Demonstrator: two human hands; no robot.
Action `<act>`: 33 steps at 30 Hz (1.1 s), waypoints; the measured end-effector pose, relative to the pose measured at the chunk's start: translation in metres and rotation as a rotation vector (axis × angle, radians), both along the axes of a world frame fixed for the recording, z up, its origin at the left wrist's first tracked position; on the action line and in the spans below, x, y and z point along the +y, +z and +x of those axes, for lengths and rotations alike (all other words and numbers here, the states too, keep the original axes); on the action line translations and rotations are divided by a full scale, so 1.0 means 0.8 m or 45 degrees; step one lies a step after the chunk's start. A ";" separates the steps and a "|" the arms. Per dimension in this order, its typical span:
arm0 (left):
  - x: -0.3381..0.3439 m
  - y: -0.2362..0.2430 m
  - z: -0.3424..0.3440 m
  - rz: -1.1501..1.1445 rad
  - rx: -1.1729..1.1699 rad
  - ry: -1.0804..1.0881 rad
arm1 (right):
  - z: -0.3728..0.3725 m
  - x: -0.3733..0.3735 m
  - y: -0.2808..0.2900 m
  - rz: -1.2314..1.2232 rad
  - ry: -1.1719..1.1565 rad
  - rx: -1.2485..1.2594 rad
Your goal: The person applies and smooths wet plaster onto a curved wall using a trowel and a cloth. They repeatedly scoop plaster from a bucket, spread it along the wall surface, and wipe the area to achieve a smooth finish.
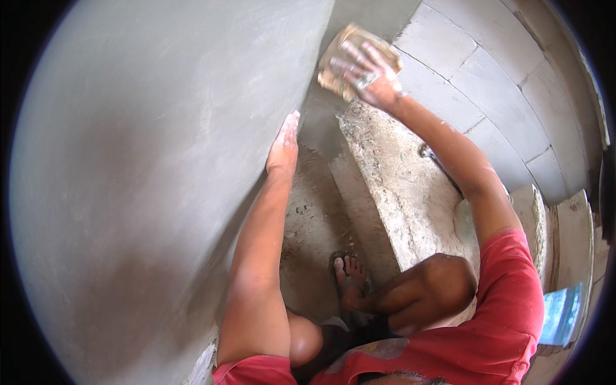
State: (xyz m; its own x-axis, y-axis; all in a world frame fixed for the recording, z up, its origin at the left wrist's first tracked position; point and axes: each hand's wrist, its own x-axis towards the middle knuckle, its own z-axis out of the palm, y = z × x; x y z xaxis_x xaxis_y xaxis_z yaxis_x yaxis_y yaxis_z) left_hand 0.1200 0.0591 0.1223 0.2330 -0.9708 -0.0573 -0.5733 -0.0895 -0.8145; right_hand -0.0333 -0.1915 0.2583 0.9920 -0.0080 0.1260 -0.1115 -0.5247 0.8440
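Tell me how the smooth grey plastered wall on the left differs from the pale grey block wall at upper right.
The smooth grey plastered wall has a continuous surface, while the pale grey block wall is divided by visible joints. The plastered wall looks darker than the block wall. The plastered wall fills more of the picture than the block wall does. Both are greyish.

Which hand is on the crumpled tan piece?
The right hand: it is spread over the tan piece, while the left hand lies flat along the grey wall.
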 end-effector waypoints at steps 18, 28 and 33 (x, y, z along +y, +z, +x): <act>-0.016 -0.010 -0.007 -0.116 0.245 0.096 | -0.013 0.032 0.104 0.173 0.072 -0.077; -0.007 0.011 -0.017 -0.127 0.406 0.141 | 0.007 0.101 0.079 0.400 -0.145 -0.537; 0.022 0.054 -0.038 -0.306 0.544 0.203 | 0.003 0.126 -0.089 1.917 -0.408 -1.449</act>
